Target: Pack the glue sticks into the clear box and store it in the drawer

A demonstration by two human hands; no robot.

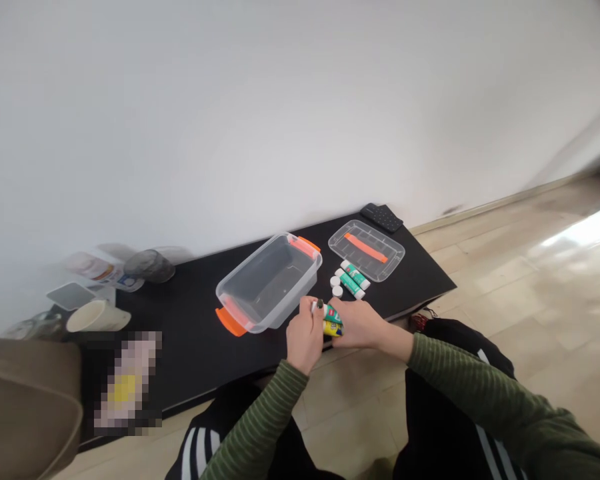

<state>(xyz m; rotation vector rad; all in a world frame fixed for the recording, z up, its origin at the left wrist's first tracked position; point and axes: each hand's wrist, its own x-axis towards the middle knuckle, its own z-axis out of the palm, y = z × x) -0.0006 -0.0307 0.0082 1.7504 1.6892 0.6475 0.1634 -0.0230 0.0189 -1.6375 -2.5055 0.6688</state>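
Observation:
My left hand (305, 338) is closed around the left ends of a green-and-white glue stick (333, 313) and a yellow glue stick (332, 329). From the other side, my right hand (360, 323) grips the same pair, its fingers partly hiding their right ends. Both hands meet just above the front edge of the black table (190, 353). Just beyond them lie two more green-and-white glue sticks (350, 283), side by side. Two round white caps (337, 291) sit at their left ends. Left of the hands stands an uncovered clear plastic box (265, 325) with orange latches.
The box's clear lid (391, 268) with an orange handle lies at the right, near a black folded keyboard (381, 217). On the left are a paper cup (97, 317), a dark grey rounded object (150, 265) and a pixelated item (130, 380). A wall (260, 120) runs behind the table.

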